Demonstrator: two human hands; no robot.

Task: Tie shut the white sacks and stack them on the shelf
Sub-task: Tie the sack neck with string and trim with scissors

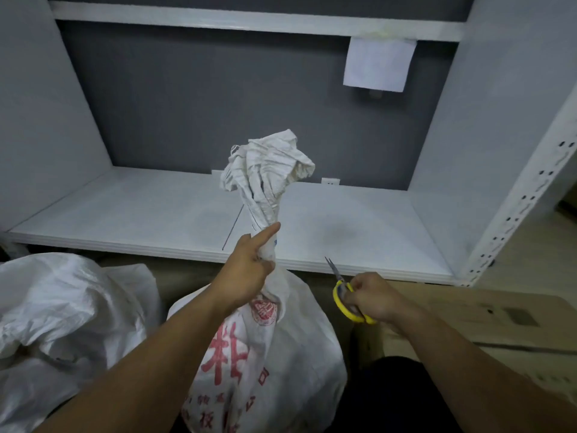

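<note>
We see the sack (265,354) standing upright, long axis vertical, its twisted neck pointing up and the mouth flaring above; behind it runs the shelf (156,214). Our left hand (246,270) grips that neck, fingers (265,234) curled round it except the forefinger, which lies straight along it. Right of the sack, our right hand (371,298) clasps yellow scissors (343,295), tips aimed up, blades seemingly closed. Left of the sack slumps a second sack (62,307).

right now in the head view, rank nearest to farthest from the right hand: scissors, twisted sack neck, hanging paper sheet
1. scissors, held in the right hand
2. twisted sack neck, leftward, in the left hand
3. paper sheet, high under the upper shelf
</note>
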